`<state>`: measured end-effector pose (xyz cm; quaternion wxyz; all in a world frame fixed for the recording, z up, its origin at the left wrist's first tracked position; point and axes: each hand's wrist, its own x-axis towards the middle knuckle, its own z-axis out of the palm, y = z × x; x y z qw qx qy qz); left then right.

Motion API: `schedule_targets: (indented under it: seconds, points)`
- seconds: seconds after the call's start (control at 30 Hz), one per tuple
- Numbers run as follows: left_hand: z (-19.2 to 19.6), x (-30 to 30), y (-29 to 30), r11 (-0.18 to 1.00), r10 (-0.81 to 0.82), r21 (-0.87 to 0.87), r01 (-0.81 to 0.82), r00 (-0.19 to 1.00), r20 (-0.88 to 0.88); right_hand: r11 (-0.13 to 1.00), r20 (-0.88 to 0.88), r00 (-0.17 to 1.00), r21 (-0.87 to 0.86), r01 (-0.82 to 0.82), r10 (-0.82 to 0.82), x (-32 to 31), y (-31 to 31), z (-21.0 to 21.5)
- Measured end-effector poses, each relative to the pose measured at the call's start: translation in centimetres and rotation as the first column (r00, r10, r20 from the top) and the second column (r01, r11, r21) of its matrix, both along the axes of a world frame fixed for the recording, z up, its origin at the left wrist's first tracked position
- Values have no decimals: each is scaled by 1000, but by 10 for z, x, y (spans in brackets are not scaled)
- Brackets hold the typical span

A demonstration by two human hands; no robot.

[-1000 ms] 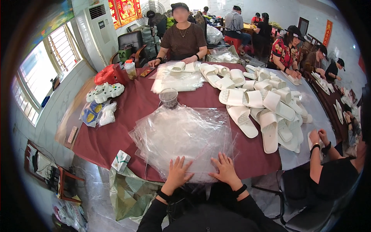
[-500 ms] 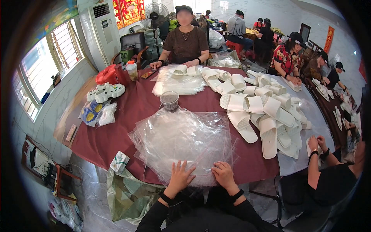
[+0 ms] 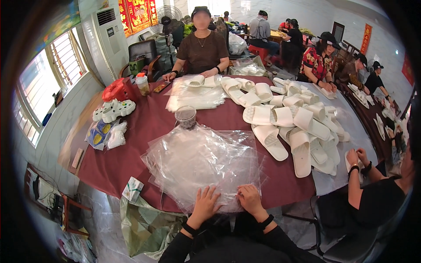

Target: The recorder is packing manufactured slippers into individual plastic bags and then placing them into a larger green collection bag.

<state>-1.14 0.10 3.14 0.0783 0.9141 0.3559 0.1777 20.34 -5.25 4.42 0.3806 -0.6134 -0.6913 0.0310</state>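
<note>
A loose, fanned pile of clear plastic bags [image 3: 197,158] lies in front of me on the table's maroon cloth. My left hand [image 3: 206,205] rests on the near part of the pile, open, fingers spread flat. Beside it, at the pile's near right corner, my right hand [image 3: 251,199] has bent fingers drawn together on the edge of a bag; its fingertips are partly hidden. A clear round tub [image 3: 186,116] with dark contents stands at the pile's far edge. To the right is a heap of white slide slippers [image 3: 280,118].
A small white-green box [image 3: 132,189] sits at the table's near left edge. Farther left are a white clog-shaped item [image 3: 114,111], a red container [image 3: 119,90] and a lidded cup [image 3: 142,84]. A person sits opposite behind more bags [image 3: 195,101]; another works close on my right.
The view has shifted slightly, so the table sits a little farther left. My right hand's fingers have drawn closer together at the bag's edge. My left hand stays flat on the pile.
</note>
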Motion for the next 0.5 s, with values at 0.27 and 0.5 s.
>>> schedule_targets:
  seconds: [0.27, 0.5]
  points:
    - [3, -1, 0, 999, -16, -29, 16, 1000, -7, 1000, -223, 975, -24, -2, -4, 1, -3, 5]
    - [17, 6, -1, 996, 22, -86, -13, 994, 107, 988, -18, 992, 93, 127, -126, -9, -1, 19]
